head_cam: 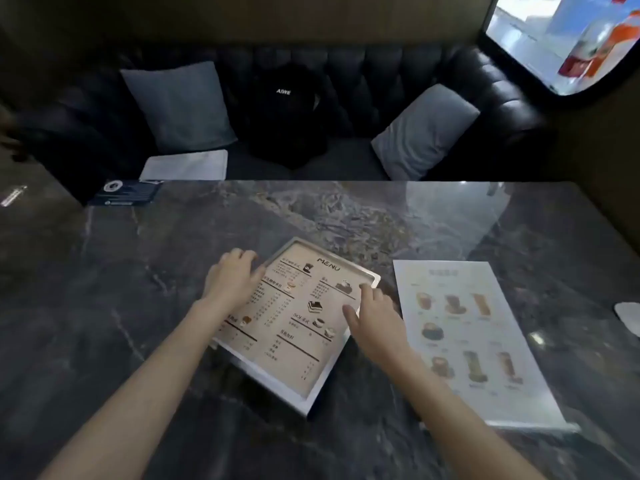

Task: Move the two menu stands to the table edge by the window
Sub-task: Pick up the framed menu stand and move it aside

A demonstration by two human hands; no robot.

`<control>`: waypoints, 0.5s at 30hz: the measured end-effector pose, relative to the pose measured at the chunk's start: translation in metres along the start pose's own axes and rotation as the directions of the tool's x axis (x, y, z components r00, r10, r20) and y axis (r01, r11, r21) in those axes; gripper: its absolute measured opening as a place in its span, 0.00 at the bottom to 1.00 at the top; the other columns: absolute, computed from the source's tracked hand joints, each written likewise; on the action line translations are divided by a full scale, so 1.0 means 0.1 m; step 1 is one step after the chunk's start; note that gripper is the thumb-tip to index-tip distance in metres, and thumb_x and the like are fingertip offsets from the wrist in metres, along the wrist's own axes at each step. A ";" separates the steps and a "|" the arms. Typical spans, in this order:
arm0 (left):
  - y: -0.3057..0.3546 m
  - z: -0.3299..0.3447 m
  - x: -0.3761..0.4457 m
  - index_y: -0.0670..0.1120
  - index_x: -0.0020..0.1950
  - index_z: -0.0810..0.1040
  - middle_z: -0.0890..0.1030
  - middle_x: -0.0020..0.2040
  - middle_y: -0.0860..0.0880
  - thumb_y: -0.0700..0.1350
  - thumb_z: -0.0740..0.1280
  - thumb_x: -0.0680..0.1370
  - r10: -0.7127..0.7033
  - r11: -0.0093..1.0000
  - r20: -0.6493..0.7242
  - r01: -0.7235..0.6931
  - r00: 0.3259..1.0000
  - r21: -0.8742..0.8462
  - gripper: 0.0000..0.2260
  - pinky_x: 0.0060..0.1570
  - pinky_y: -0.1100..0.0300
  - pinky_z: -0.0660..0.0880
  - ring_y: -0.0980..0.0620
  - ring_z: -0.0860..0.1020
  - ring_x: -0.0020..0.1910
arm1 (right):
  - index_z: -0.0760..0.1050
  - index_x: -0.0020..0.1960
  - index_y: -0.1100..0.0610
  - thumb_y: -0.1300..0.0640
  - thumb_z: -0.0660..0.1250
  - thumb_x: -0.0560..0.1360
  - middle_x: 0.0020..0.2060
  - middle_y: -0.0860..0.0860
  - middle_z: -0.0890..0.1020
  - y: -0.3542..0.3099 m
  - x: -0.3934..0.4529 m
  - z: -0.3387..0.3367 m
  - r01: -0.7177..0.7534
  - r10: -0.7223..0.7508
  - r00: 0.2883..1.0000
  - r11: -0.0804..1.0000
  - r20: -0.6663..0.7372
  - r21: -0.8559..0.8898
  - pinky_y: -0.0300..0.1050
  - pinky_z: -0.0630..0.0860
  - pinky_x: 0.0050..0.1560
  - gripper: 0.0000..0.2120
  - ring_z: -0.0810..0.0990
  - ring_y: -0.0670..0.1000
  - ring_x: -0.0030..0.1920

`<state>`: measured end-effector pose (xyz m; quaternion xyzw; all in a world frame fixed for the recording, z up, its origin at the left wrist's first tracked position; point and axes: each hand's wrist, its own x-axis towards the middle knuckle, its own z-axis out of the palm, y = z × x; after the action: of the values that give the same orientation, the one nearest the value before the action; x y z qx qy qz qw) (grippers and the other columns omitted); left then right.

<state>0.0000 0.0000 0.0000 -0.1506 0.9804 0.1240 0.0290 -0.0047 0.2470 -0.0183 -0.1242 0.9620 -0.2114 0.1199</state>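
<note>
A beige menu stand (294, 327) with a white frame and the word MENU lies tilted on the dark marble table (138, 271). My left hand (230, 277) rests on its upper left edge, fingers curled over the frame. My right hand (372, 315) touches its right edge, fingers spread. A second menu stand (474, 337), white with drink pictures in clear acrylic, lies to the right, untouched. The window (568, 39) is at the top right.
A dark blue card (126, 192) lies at the table's far left corner. A white object (628, 318) peeks in at the right edge. Behind the table stands a black sofa with two grey cushions (180, 105), a black backpack (285, 112) and a white sheet (185, 165).
</note>
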 end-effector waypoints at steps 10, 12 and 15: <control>-0.28 0.25 -0.05 0.41 0.67 0.69 0.69 0.69 0.41 0.55 0.59 0.78 -0.152 0.988 0.229 0.142 0.962 0.060 0.24 0.63 0.45 0.66 0.42 0.65 0.68 | 0.63 0.62 0.54 0.57 0.62 0.76 0.55 0.49 0.75 0.12 -0.18 0.48 -0.206 0.204 0.974 0.620 0.097 0.757 0.43 0.68 0.55 0.17 0.73 0.48 0.57; -0.29 0.24 -0.05 0.42 0.64 0.71 0.75 0.62 0.42 0.54 0.62 0.77 -0.169 0.977 0.259 0.196 0.951 -0.082 0.21 0.56 0.48 0.72 0.43 0.72 0.60 | 0.62 0.60 0.51 0.56 0.61 0.76 0.54 0.46 0.75 0.13 -0.15 0.51 -0.282 0.209 0.958 0.543 0.197 0.791 0.44 0.69 0.55 0.14 0.74 0.48 0.55; -0.33 0.19 -0.01 0.44 0.59 0.74 0.80 0.52 0.45 0.52 0.67 0.75 -0.204 0.913 0.343 0.305 0.917 -0.271 0.17 0.43 0.56 0.72 0.48 0.77 0.46 | 0.65 0.61 0.58 0.59 0.62 0.76 0.52 0.50 0.80 0.18 -0.09 0.53 -0.378 0.214 0.924 0.378 0.317 0.845 0.51 0.75 0.57 0.15 0.79 0.52 0.54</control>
<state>0.0110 -0.0259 -0.0265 -0.2600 0.9022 0.2979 0.1722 0.0152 0.2452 -0.0710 0.1166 0.6964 -0.6516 0.2771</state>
